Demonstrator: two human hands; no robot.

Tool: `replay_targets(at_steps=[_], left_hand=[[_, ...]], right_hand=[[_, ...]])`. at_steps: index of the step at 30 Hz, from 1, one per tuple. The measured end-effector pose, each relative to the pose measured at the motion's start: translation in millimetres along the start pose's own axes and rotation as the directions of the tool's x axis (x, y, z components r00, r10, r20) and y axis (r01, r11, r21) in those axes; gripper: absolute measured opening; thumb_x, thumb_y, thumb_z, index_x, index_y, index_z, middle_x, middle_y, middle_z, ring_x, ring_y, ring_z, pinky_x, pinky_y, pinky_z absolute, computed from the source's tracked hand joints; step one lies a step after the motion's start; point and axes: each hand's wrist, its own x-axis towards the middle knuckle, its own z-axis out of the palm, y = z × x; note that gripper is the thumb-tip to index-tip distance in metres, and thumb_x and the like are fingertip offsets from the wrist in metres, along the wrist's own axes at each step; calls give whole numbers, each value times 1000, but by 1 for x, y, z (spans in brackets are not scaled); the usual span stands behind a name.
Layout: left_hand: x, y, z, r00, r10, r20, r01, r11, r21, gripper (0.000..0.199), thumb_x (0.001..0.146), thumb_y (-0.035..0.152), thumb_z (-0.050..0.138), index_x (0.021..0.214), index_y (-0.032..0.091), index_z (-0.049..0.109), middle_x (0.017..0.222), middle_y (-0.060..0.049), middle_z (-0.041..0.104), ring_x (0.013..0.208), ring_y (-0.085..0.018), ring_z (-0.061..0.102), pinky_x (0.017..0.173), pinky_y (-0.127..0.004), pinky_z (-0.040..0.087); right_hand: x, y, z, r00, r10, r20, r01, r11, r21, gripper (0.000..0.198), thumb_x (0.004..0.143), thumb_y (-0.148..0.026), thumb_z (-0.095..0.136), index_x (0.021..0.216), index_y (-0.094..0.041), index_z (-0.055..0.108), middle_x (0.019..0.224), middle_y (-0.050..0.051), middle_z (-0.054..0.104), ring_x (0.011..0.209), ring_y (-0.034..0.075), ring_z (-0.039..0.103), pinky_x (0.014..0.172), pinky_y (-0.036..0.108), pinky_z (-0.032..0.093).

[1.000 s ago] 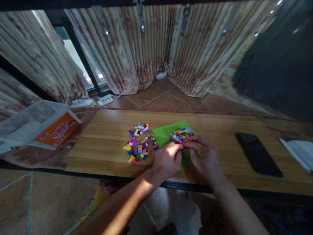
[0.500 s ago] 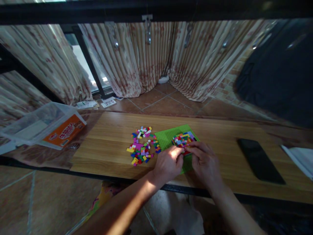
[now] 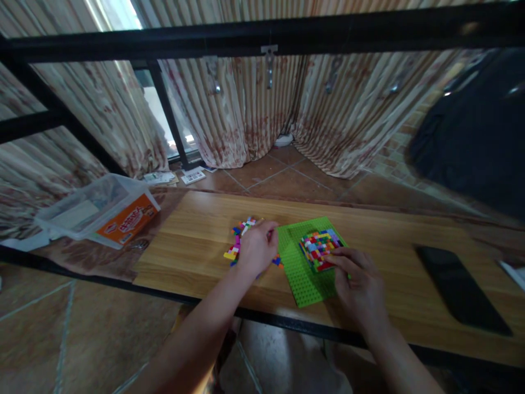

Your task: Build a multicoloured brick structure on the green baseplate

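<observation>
Two bare hands worked over a wood-grain tabletop (image 3: 184,246): the left hand (image 3: 257,249), fingers curled narrow, was above the loose toy bricks (image 3: 232,254) at left; whether it held one could not be told. The right hand (image 3: 361,279), thumb and forefinger close together, met the near right edge of the brick mosaic (image 3: 316,244), on the right part of the green studded baseplate (image 3: 292,257); any grip was unclear. A low left wrist might have scattered bricks; uneven right-hand pressure might have loosened one or skewed the baseplate.

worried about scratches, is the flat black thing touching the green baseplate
Apart: the head view shows wooden tabletop between the flat black thing and the green baseplate.
</observation>
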Motion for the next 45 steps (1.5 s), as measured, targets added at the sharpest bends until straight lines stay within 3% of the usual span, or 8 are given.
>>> replay_targets(at_steps=[3, 6, 20, 24, 28, 33, 38, 45], left_hand=[[20, -27, -12, 992, -119, -36, 123, 981, 148, 25, 87, 22, 50, 105, 17, 68, 99, -7, 69, 82, -17, 64, 79, -31, 50], [33, -41, -14, 996, -83, 18, 76, 968, 238, 29, 86, 23, 52, 109, 16, 68, 105, -9, 68, 98, -21, 61, 92, -34, 46], [34, -26, 5, 987, -64, 145, -11, 885, 465, 20, 84, 17, 52, 92, 18, 70, 99, -11, 67, 101, -27, 56, 90, -43, 39], [33, -14, 1, 995, 12, 101, -42, 951, 307, 22, 88, 19, 49, 97, 18, 70, 99, -10, 68, 98, -23, 60, 94, -41, 40], [18, 9, 8, 994, 50, 98, -31, 983, -181, 21, 87, 21, 53, 99, 18, 71, 98, -7, 70, 93, -18, 63, 87, -33, 47], [-16, 37, 26, 883, -113, 455, 423, 610, -670, 24, 84, 28, 59, 99, 15, 73, 84, -5, 73, 71, -12, 63, 67, -26, 51], [-22, 46, 32, 798, -220, 561, 602, 313, -734, 22, 74, 25, 71, 92, 15, 75, 91, -6, 73, 75, -11, 65, 70, -26, 55], [-18, 49, 33, 847, -133, 515, 514, 455, -727, 26, 70, 13, 70, 96, 15, 73, 99, -7, 74, 89, -16, 68, 83, -32, 55]], right_hand=[[0, 3, -1, 1000, -7, -9, 7, 1000, -19, 21, 86, -12, 52, 89, -22, 70, 98, 7, 66, 90, 22, 62, 75, 39, 53], [0, 8, -3, 1000, -12, -10, 12, 999, -40, 19, 87, -14, 51, 87, -21, 69, 95, 7, 67, 85, 21, 62, 73, 39, 53], [-1, 12, -18, 995, 103, -18, -103, 994, -41, 22, 85, -18, 50, 77, -22, 69, 89, 6, 68, 81, 20, 65, 73, 37, 53], [4, 6, -20, 977, 205, -57, -204, 979, 28, 22, 83, -17, 49, 75, -22, 69, 85, 4, 69, 78, 19, 66, 72, 35, 53], [9, 12, -23, 896, 409, -172, -399, 913, 89, 17, 81, -22, 53, 79, -20, 71, 84, 6, 69, 72, 19, 65, 64, 32, 52], [10, 24, -20, 773, 612, -169, -563, 783, 263, 19, 81, -30, 59, 86, -18, 72, 83, 7, 71, 70, 19, 65, 62, 32, 51], [11, 17, -16, 827, 536, -173, -490, 836, 248, 19, 83, -29, 56, 85, -18, 71, 83, 6, 70, 72, 18, 64, 65, 32, 52], [16, 6, -19, 888, 431, -158, -402, 897, 187, 18, 87, -27, 53, 86, -20, 70, 84, 6, 70, 75, 18, 64, 68, 32, 53]])
